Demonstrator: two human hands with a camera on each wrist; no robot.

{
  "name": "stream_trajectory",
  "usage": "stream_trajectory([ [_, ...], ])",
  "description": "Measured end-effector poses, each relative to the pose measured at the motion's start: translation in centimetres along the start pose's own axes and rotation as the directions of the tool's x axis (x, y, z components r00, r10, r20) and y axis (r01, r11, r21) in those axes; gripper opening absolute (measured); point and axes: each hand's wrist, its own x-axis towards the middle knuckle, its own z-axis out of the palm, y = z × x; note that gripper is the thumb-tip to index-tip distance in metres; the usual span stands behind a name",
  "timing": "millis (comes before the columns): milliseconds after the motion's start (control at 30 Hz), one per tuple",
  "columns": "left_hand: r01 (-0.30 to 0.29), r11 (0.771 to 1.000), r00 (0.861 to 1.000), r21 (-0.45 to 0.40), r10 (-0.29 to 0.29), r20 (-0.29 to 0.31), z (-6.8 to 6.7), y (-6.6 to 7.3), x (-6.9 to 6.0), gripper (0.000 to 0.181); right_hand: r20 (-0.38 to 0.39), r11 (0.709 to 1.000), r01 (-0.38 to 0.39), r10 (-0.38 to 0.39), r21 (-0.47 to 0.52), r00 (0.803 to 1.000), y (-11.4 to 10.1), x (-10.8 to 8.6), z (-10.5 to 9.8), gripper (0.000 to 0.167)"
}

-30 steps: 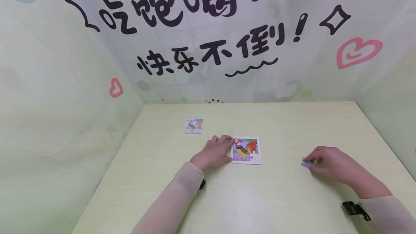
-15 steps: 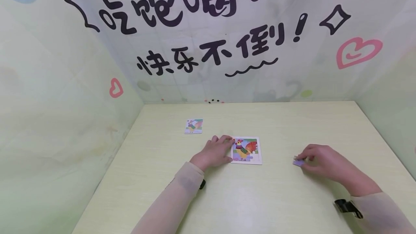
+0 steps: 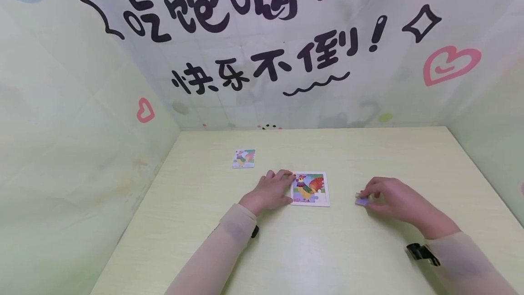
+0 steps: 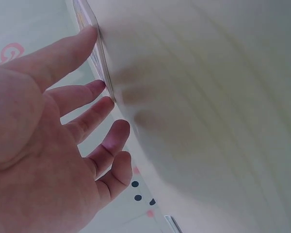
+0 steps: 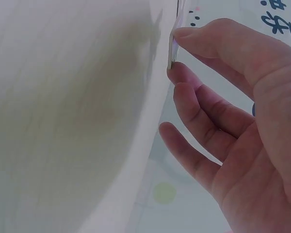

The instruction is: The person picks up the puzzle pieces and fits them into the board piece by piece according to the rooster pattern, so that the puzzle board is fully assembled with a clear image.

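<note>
A square jigsaw puzzle [image 3: 309,189] of a rooster in a white frame lies on the table, with a white gap at its lower right. My left hand [image 3: 270,191] rests against its left side. In the left wrist view, the thumb [image 4: 63,57] and fingertips touch the edge of the frame [image 4: 98,48], other fingers loosely bent. To the right of the puzzle, my right hand [image 3: 393,201] pinches a small purple jigsaw piece [image 3: 362,200] between thumb and fingers. The right wrist view shows this piece [image 5: 171,51] edge-on, its picture mostly hidden.
A small rooster picture card [image 3: 244,158] lies on the table [image 3: 303,249] behind and left of the puzzle. Printed fabric walls [image 3: 262,104] enclose the table at the back and sides. Dark straps show at both wrists.
My right hand has moved left with the jigsaw piece, closer to the puzzle. The left hand and the framed puzzle have stayed in place.
</note>
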Motion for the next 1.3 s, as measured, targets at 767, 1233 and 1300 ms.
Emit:
stream_trajectory([
  [767, -0.016, 1.0, 1.0, -0.002, 0.015, -0.01, 0.3, -0.1, 0.0, 0.072, 0.085, 0.998, 0.059, -0.058, -0.006, 0.995, -3.1, 4.1, 1.6, 0.02],
  [1233, -0.014, 1.0, 1.0, -0.018, 0.014, -0.012, 0.3, -0.1, 0.0, 0.072, 0.102, 0.994, 0.105, -0.101, -0.036, 0.99, -4.5, 5.9, 3.7, 0.015],
  [1300, -0.014, 1.0, 1.0, -0.016, 0.014, -0.014, 0.3, -0.1, 0.0, 0.072, 0.103, 0.993, 0.107, -0.102, -0.042, 0.989, -4.8, 6.1, 3.9, 0.016],
])
